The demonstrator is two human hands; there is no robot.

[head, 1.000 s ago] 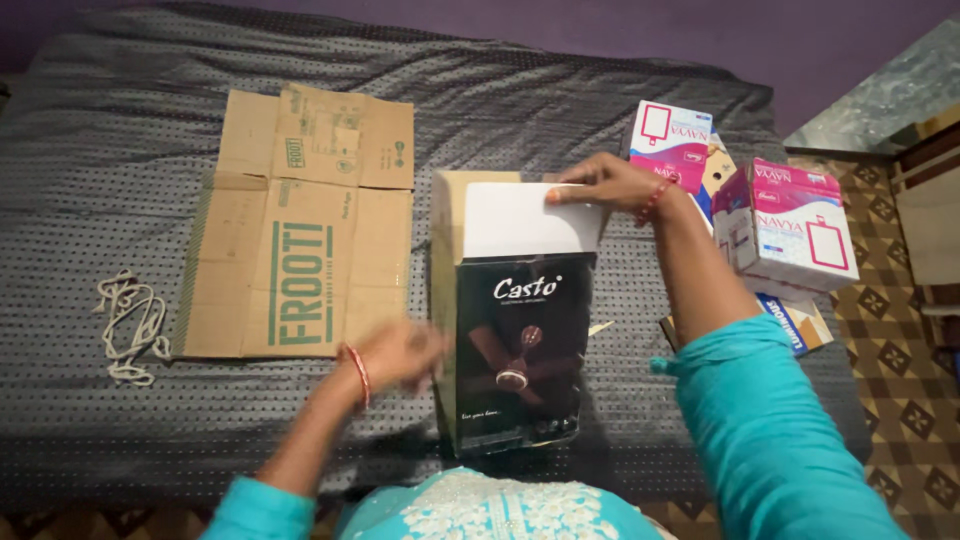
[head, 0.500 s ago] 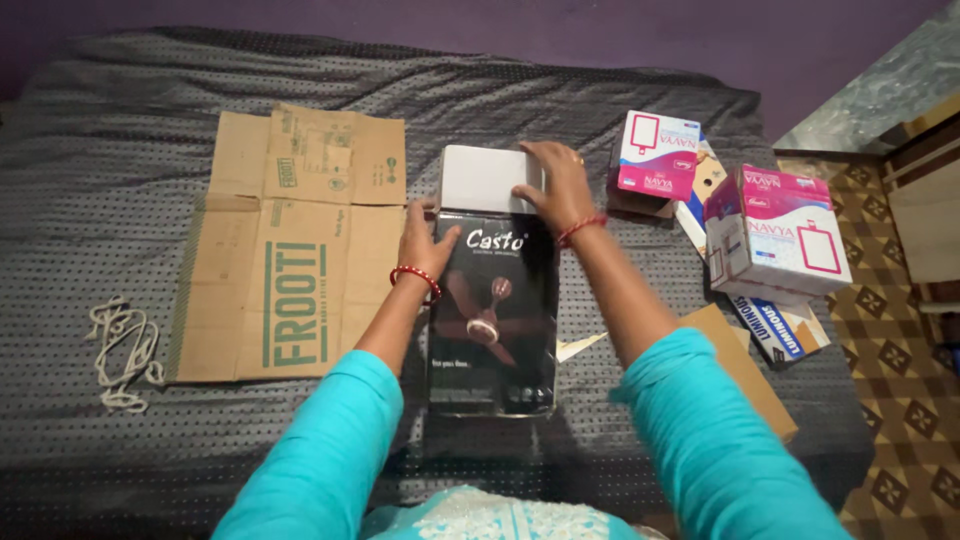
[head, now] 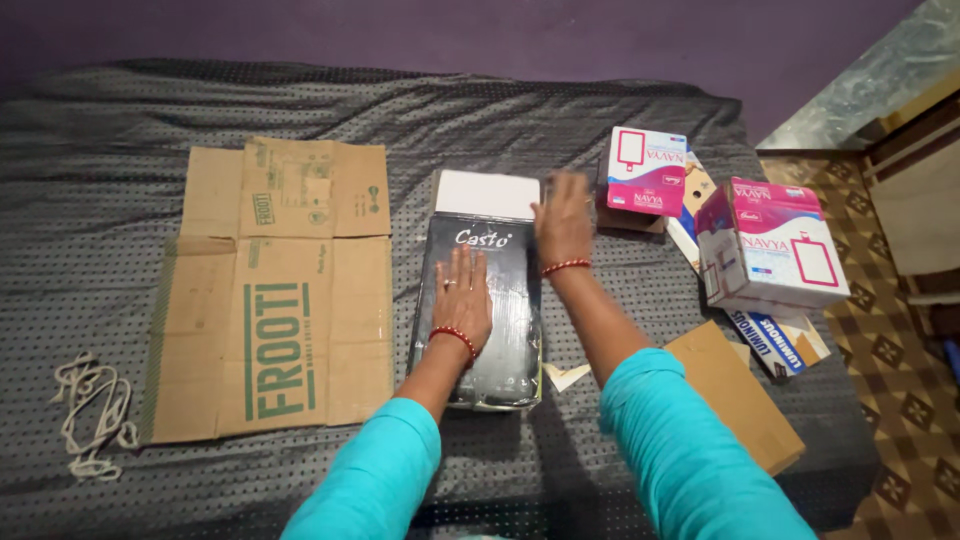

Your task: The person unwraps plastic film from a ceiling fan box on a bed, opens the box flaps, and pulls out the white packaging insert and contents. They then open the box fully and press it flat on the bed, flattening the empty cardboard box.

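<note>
Black carton (head: 490, 330): left hand (head: 462, 295) flat, open-palmed on top; right hand (head: 563, 222) spread at its far right edge; flattened cardboard (head: 270, 290) left.

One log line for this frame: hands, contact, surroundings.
left hand: flat on black box | right hand: at box's top right edge | flattened carton left | pink boxes right

Both hands (head: 462, 300) (head: 563, 222) press flat on the black box (head: 510, 330).
</note>
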